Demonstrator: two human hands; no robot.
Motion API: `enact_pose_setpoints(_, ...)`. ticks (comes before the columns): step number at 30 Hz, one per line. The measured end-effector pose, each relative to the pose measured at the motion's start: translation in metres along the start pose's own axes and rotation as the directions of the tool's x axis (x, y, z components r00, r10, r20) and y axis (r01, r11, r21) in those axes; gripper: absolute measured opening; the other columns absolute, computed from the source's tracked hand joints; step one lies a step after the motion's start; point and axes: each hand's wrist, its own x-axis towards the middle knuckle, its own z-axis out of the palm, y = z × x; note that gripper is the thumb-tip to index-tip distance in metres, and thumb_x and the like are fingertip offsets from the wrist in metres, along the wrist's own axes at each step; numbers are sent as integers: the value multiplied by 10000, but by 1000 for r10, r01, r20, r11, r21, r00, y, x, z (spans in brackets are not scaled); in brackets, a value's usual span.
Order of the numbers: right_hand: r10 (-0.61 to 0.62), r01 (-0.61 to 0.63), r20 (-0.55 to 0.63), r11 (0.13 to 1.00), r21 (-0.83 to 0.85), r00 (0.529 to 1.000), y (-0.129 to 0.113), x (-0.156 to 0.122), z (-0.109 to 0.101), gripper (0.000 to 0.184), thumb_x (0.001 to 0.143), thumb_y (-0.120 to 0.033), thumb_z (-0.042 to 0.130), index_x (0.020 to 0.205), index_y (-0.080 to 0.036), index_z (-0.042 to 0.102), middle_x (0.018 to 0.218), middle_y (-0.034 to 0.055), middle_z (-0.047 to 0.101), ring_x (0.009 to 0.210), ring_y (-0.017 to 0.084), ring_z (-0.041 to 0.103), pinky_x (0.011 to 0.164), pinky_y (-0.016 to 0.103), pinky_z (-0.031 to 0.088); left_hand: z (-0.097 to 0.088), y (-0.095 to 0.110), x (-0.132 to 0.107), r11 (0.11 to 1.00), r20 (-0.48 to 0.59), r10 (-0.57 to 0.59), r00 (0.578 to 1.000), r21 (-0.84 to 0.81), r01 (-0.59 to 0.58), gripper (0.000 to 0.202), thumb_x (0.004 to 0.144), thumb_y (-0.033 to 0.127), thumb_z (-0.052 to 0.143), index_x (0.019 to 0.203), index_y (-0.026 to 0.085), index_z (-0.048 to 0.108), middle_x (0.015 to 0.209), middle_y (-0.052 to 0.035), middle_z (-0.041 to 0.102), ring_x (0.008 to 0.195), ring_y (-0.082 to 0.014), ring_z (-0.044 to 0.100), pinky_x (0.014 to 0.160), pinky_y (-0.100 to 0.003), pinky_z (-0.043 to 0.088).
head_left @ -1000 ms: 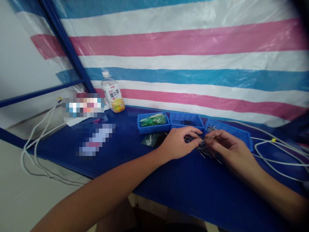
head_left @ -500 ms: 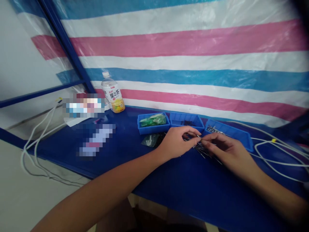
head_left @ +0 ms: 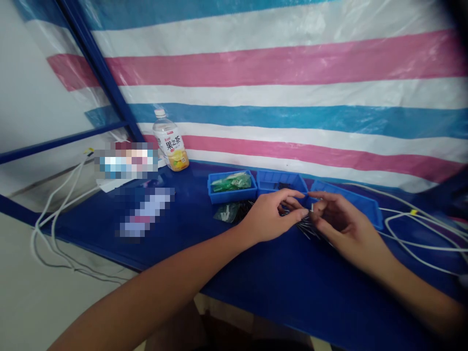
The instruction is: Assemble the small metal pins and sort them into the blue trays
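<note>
My left hand (head_left: 268,214) is closed in a loose pinch over a pile of thin dark and silvery rods (head_left: 306,228); what its fingertips hold, if anything, is too small to make out. Facing it, my right hand (head_left: 343,222) is curled with thumb and fingers around a short silvery piece (head_left: 312,207). The fingertips of both hands are very close together. Behind them stand a middle blue bin (head_left: 268,176) with dark pieces inside and a right blue bin (head_left: 365,207), partly hidden by my right hand.
A left blue bin (head_left: 230,196) holds a green plastic packet (head_left: 234,182). In front of it lies a small clear bag (head_left: 225,213). A drink bottle (head_left: 171,144) stands at the back left of the blue table (head_left: 256,287). White cables (head_left: 409,239) loop on the right.
My fingertips have drawn slightly apart, and my right fingers have lifted and curled more. A short silvery piece now shows between them. The bins and bottle have stayed put.
</note>
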Motion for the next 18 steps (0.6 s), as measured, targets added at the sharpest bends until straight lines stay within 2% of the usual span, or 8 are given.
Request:
enact_pose_setpoints(3,8,-9,-25,998,-63,1000,2,0,-4,308,948,-530,767,1137,-291,719,1102,68,743,932,244,726,790,352,607,1,1,-2,999,38,-35,999,19,35,338,1005,358,681,1288,180,736,940,-72,835,788,-185,785,762,-300,623)
enact_pose_setpoints(5,17,-21,-40,995,-102,999,3,0,-5,282,940,-530,774,1056,-277,724,1091,75,770,916,254,743,771,359,606,3,0,-4,998,77,-63,995,5,63,328,1029,353,638,1275,163,742,863,-64,824,702,-174,775,695,-281,618)
enact_pose_setpoints(7,16,-22,-44,989,-144,999,4,1,-6,278,935,-525,779,1042,-272,736,1037,73,787,895,263,757,769,371,609,4,-1,-5,998,97,-65,993,7,64,333,1030,332,625,1284,155,745,880,-66,826,699,-174,782,683,-276,622)
enact_pose_setpoints(10,-21,11,-45,979,-202,999,4,2,-6,256,925,-502,784,1016,-264,756,1006,66,795,878,258,766,770,372,618,5,-2,-4,999,95,-23,995,48,19,333,1029,288,605,1290,160,767,999,-76,845,838,-195,812,788,-299,647)
enact_pose_setpoints(14,-46,40,-20,970,-240,999,4,3,-5,239,922,-481,782,998,-256,762,946,50,787,795,220,743,696,331,606,3,-2,-1,995,48,11,999,96,-16,333,1015,280,633,1282,164,794,1212,-90,832,1047,-235,810,936,-340,650)
enact_pose_setpoints(18,-26,34,36,975,-220,999,6,2,-4,307,909,-511,808,1071,-256,755,913,36,781,727,195,723,637,309,587,2,-3,1,999,27,18,999,30,-19,315,996,205,638,1263,152,796,1244,-92,824,1107,-232,804,995,-333,640)
